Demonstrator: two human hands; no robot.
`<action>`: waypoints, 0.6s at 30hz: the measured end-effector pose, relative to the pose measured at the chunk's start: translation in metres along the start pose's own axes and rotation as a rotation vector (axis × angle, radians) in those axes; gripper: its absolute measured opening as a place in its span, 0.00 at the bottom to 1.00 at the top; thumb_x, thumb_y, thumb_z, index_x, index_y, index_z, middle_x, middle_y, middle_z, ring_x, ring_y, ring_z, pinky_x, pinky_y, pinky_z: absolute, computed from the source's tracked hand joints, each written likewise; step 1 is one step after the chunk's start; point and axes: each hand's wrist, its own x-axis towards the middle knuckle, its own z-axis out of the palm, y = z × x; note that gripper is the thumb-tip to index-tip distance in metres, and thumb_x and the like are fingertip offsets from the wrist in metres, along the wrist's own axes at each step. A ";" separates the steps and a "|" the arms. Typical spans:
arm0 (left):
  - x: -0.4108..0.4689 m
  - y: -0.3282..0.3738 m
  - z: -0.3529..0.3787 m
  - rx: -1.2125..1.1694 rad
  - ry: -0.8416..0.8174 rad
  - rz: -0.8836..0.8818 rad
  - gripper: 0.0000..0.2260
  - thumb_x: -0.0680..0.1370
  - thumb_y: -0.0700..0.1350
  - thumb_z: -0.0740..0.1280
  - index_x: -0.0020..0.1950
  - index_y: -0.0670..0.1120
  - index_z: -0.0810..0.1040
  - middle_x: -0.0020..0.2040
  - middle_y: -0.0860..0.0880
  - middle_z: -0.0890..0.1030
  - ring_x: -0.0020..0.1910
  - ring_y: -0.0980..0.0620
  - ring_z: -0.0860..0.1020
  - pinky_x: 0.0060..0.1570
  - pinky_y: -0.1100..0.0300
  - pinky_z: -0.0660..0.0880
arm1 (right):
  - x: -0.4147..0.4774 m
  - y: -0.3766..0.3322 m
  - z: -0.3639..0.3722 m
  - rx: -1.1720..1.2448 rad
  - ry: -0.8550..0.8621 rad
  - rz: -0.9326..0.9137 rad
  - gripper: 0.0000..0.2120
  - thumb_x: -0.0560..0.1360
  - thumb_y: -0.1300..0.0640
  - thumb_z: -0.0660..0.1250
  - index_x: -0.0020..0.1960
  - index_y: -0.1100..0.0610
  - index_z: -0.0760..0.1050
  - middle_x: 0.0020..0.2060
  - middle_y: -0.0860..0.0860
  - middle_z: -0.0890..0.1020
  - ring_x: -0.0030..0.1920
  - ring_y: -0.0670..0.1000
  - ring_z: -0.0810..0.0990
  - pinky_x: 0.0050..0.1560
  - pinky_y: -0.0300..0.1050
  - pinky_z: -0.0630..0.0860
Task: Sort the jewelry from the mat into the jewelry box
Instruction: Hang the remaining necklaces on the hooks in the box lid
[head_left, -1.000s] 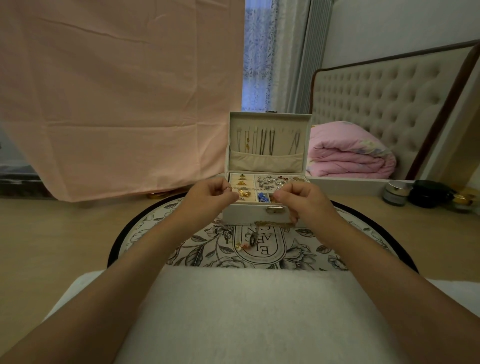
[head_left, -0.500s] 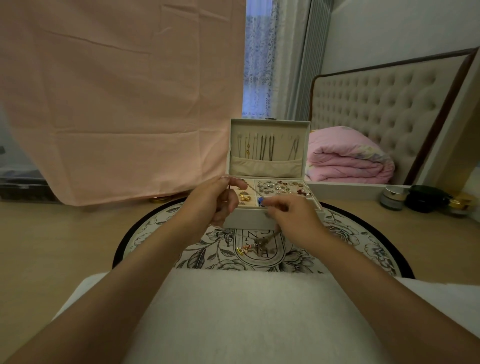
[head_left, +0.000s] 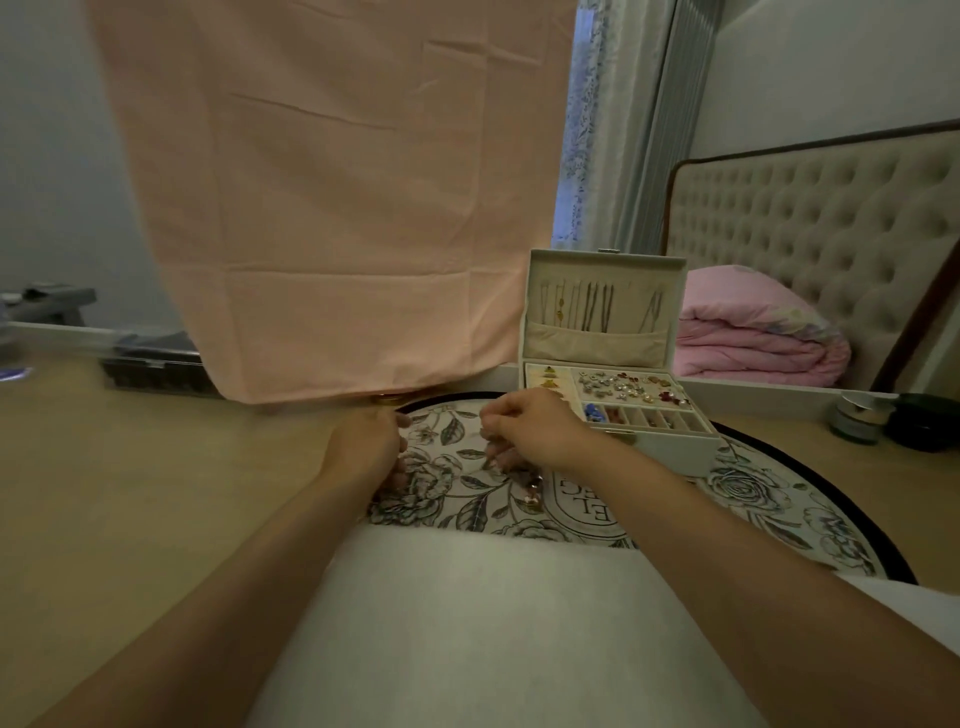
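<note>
The white jewelry box (head_left: 670, 451) stands open on the round floral mat (head_left: 769, 499), its lid upright with several necklaces hanging inside. Its tray holds earrings and small colored pieces. My left hand (head_left: 366, 447) and my right hand (head_left: 537, 431) hover over the mat to the left of the box, fingers curled. Each pinches an end of a thin chain (head_left: 488, 447) that is barely visible between them. Small pink and gold pieces (head_left: 532, 491) sit just under my right hand; I cannot tell whether they hang from the chain or lie on the mat.
A pink cloth (head_left: 332, 208) hangs behind the mat, with a small gold object (head_left: 389, 399) at its lower edge. A silver-lidded jar (head_left: 857, 421) and a dark container (head_left: 930, 423) stand to the right. A white cushion (head_left: 493, 623) fills the foreground.
Both hands moved from in front of the box to the mat's left part, lower down, still holding the chain. The camera turned left, so the box now sits to the right.
</note>
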 end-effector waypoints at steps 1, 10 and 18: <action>0.006 -0.007 -0.004 0.100 0.046 0.035 0.13 0.82 0.43 0.56 0.48 0.45 0.80 0.41 0.43 0.80 0.35 0.44 0.79 0.39 0.50 0.82 | 0.003 0.000 0.004 -0.063 -0.017 -0.028 0.14 0.80 0.60 0.67 0.66 0.60 0.77 0.54 0.55 0.83 0.50 0.52 0.84 0.53 0.52 0.83; 0.009 -0.018 -0.003 0.980 0.157 0.431 0.17 0.75 0.40 0.65 0.64 0.49 0.77 0.61 0.43 0.74 0.62 0.43 0.71 0.60 0.51 0.70 | -0.020 0.021 -0.003 -0.604 0.040 -0.194 0.04 0.74 0.52 0.74 0.48 0.50 0.82 0.44 0.43 0.81 0.45 0.43 0.80 0.50 0.43 0.81; 0.005 -0.013 0.028 0.920 -0.267 0.578 0.06 0.79 0.43 0.68 0.51 0.47 0.84 0.52 0.49 0.81 0.48 0.51 0.79 0.51 0.58 0.77 | -0.029 0.036 -0.019 -0.813 -0.007 -0.135 0.16 0.76 0.62 0.67 0.62 0.53 0.81 0.43 0.46 0.78 0.42 0.46 0.76 0.44 0.37 0.74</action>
